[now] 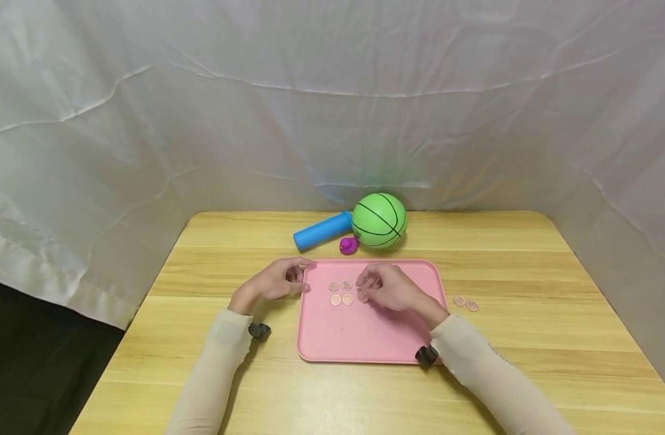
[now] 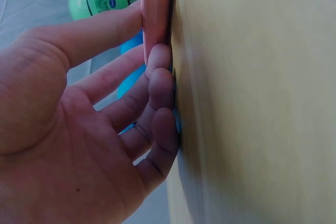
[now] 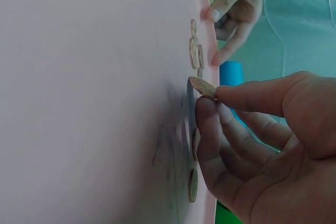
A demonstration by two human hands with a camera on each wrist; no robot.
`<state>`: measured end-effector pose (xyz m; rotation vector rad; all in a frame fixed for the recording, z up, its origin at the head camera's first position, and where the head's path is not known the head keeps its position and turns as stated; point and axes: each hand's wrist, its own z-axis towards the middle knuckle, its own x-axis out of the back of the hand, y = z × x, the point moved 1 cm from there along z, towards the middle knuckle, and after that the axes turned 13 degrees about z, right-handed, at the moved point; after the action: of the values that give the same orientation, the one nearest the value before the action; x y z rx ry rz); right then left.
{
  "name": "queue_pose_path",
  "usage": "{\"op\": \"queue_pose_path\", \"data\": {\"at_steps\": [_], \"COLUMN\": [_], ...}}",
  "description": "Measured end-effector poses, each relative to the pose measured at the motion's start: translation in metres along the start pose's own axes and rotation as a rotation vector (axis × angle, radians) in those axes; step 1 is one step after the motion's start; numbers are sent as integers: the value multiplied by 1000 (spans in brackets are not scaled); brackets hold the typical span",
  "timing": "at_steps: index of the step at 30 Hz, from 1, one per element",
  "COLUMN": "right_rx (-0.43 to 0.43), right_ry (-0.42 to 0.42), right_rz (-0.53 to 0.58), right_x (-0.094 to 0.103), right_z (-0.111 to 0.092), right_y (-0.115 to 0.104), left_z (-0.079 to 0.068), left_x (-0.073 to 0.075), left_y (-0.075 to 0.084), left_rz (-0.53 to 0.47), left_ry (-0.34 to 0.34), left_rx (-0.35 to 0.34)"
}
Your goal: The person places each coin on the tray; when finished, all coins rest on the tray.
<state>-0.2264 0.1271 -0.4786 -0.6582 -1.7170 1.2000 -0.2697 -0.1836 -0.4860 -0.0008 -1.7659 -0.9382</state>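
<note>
My right hand point(image 1: 389, 287) pinches a gold-coloured coin point(image 3: 203, 87) between thumb and fingertips, tilted low over the pink tray point(image 1: 360, 341). Several more coins point(image 1: 335, 299) lie in two short rows just left of these fingertips. Two further coins point(image 3: 193, 185) sit on the tray by the curled fingers in the right wrist view; the hand hides them from the head view. At the tray's left rim, my left hand point(image 1: 275, 279) grips the edge, thumb over the top and fingertips at the outer side, close to the wood in the left wrist view.
Two coins point(image 1: 465, 303) lie on the wooden table point(image 1: 528, 362) right of the tray. Behind the tray are a green ball point(image 1: 379, 220) with black lines, a blue cylinder point(image 1: 323, 231) and a small purple duck point(image 1: 349, 245). Pale cloth point(image 1: 332, 133) hangs at the back.
</note>
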Motion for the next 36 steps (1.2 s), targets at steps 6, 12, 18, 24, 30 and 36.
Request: {"op": "queue_pose_path", "data": {"at_steps": [6, 12, 18, 24, 30, 36], "right_rx": [-23, 4, 4, 58, 96, 21], "right_ry": [11, 39, 68, 98, 129, 178], "right_rz": [-15, -6, -6, -52, -55, -46], "right_x": [1, 9, 22, 32, 44, 62], "right_z": [-2, -9, -19, -30, -44, -59], "right_y": [-2, -5, -1, 6, 13, 16], "left_z": [1, 2, 1, 1, 1, 0], "left_x": [1, 1, 2, 2, 1, 1], "left_y": [1, 2, 2, 2, 1, 3], "left_rz": [19, 27, 16, 17, 18, 7], "left_ry": [-2, 1, -2, -5, -7, -7], "left_rx": [-8, -24, -24, -10, -12, -15]}}
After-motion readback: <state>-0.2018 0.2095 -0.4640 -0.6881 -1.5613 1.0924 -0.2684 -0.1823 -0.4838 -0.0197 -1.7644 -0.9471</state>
